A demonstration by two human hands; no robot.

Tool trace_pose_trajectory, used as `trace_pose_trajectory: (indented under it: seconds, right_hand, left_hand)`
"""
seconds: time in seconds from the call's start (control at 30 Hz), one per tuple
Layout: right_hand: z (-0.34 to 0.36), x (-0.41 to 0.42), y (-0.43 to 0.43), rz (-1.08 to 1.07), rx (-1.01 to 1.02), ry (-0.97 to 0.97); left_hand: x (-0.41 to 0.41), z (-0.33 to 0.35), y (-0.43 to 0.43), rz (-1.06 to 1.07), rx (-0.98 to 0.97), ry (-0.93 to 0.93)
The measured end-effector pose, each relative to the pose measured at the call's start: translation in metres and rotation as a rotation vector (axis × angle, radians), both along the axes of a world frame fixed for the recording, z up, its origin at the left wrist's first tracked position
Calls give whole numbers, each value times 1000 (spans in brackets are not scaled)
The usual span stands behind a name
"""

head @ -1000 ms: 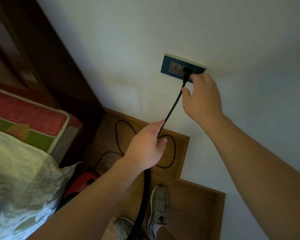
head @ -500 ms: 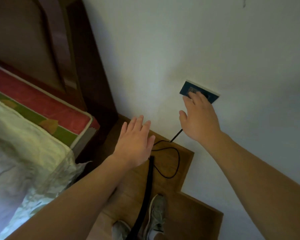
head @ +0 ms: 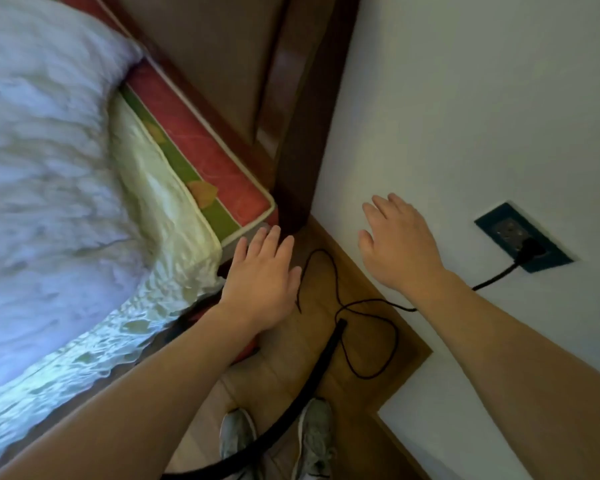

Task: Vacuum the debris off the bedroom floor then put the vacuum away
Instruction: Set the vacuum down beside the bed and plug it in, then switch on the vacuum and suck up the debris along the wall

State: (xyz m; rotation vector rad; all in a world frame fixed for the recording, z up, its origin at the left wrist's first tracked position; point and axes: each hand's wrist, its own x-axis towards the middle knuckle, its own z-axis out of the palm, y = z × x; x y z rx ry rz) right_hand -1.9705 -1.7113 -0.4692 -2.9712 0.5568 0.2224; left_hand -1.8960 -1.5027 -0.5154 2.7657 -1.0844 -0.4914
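Hands were both held out flat, fingers straight and a little spread, and neither one held anything. The left hand [head: 260,278] hung over the wood floor [head: 278,375] by the corner of the mattress [head: 201,157]. The right hand [head: 399,247] was up near the white wall [head: 465,98]. The black plug [head: 530,252] sat in the dark socket [head: 499,220], off to that hand's right. Its thin cord [head: 496,279] ran down and lay in loops on the floor. The fat black hose [head: 321,365] lay between two grey shoes [head: 238,434]. A bit of the red vacuum [head: 249,346] peeked out under the left arm.
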Motion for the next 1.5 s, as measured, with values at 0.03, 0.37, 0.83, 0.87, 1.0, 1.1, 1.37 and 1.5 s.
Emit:
trace_pose_trajectory:
  seconds: [0.03,0.37,0.83,0.87,1.0,1.1,1.37,1.5]
  right_hand:
    - [-1,7,5,29,5,9]
    - [-29,59,77,313,45,35]
    - [-62,85,247,651,9,22]
    - [-63,86,258,669,16,12]
    - [-77,85,300,741,44,16]
    - [-93,81,324,808,60,48]
    - [-136,67,360,1000,54,168]
    - [-157,58,379,1081,56,223]
  left_hand:
    - [1,0,7,30,0,3]
    - [-5,-19,93,365,-5,61]
    - [-41,-49,264,678,25,116]
    - [-44,-50,275,698,21,116]
    - [-59,-63,313,784,40,137]
    - [-74,-76,331,850,51,169]
    - [-123,-111,349,1099,57,201]
    - [-150,-126,359,1214,62,228]
